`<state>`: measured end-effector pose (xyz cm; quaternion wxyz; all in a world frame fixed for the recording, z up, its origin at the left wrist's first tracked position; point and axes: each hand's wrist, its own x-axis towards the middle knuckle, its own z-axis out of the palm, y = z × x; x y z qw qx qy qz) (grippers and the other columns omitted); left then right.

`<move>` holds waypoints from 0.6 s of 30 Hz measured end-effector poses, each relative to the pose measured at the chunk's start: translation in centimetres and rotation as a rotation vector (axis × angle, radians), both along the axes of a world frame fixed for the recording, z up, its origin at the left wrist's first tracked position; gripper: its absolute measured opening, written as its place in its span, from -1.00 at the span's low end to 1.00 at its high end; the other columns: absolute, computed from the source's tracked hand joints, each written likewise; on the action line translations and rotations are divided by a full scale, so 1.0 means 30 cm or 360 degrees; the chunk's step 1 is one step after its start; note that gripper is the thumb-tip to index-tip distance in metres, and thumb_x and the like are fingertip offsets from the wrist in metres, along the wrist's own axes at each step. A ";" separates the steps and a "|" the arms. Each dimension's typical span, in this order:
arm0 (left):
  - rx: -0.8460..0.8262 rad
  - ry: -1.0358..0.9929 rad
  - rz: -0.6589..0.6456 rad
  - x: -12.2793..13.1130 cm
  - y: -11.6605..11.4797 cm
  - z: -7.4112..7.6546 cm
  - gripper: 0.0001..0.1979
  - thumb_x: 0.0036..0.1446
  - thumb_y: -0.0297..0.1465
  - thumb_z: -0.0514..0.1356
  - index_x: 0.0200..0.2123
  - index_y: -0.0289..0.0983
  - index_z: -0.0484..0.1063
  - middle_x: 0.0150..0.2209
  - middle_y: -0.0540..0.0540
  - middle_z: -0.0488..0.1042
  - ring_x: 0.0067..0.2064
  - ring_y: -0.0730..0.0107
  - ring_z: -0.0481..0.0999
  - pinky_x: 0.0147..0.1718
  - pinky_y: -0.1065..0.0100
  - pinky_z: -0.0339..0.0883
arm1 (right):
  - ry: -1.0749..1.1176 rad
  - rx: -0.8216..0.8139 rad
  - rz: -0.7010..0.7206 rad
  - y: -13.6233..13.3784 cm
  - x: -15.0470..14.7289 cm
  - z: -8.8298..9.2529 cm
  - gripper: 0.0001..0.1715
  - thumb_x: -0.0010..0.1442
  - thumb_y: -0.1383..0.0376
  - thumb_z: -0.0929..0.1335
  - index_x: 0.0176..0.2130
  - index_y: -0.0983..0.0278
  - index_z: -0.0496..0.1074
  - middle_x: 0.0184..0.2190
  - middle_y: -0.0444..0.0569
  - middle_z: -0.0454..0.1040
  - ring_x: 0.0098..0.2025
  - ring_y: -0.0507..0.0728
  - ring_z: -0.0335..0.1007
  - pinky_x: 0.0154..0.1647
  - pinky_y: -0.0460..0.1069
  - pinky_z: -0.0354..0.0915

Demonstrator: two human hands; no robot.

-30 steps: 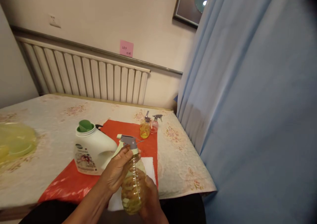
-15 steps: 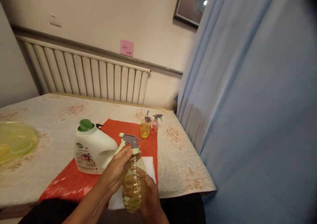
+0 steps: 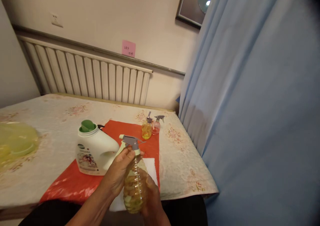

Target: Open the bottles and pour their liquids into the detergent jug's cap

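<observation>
A clear ribbed spray bottle [image 3: 133, 189] holding yellow liquid is upright over the table's near edge. My right hand [image 3: 152, 201] wraps round its lower body from behind. My left hand [image 3: 119, 174] grips its neck, fingers closed just under the grey and pale-green trigger head [image 3: 130, 142]. Left of the hands stands a white detergent jug [image 3: 95, 151] with an open green spout. Under the bottle lies a white cloth [image 3: 151, 167] on a red plastic sheet [image 3: 75, 184].
Two small spray bottles, one yellow [image 3: 146, 129] and one pink [image 3: 156, 125], stand at the red sheet's far edge. A yellow plastic basin [image 3: 16, 141] sits at the far left. A blue curtain [image 3: 250, 112] hangs close on the right; a radiator [image 3: 85, 74] lines the wall behind.
The bottle has risen slightly in both hands, and my left fingers have shifted a little round its neck. Nothing else moved.
</observation>
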<state>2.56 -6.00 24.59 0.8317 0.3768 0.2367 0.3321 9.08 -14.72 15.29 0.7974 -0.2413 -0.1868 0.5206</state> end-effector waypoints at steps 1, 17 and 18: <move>-0.0016 -0.0006 -0.0014 -0.001 0.002 0.000 -0.69 -0.03 -0.35 0.41 -0.22 -0.28 0.44 -0.29 -0.11 0.63 -0.27 0.25 0.61 -0.39 0.41 0.42 | 0.0002 0.0004 0.0014 0.000 0.001 -0.005 -0.45 0.00 -0.01 0.44 -0.14 0.32 0.47 -0.45 -0.02 0.45 -0.44 0.13 0.39 -0.43 0.01 0.35; 0.0100 -0.0017 -0.0107 -0.004 0.018 -0.024 -0.65 0.04 -0.22 0.36 -0.15 -0.29 0.51 -0.30 -0.09 0.60 -0.30 0.33 0.56 -0.37 0.45 0.35 | -0.0085 0.0012 0.0015 -0.005 0.000 0.007 -0.35 -0.01 -0.03 0.46 -0.05 0.33 0.45 -0.36 0.02 0.50 -0.39 0.14 0.41 -0.41 0.01 0.36; 0.0109 -0.0016 -0.0115 -0.004 0.019 -0.022 -0.67 0.03 -0.23 0.37 -0.17 -0.29 0.51 -0.31 -0.09 0.60 -0.30 0.34 0.56 -0.35 0.45 0.35 | -0.0084 -0.0006 0.0014 -0.005 0.001 0.006 -0.36 -0.01 -0.02 0.46 -0.06 0.33 0.46 -0.38 0.01 0.49 -0.40 0.14 0.41 -0.41 0.01 0.36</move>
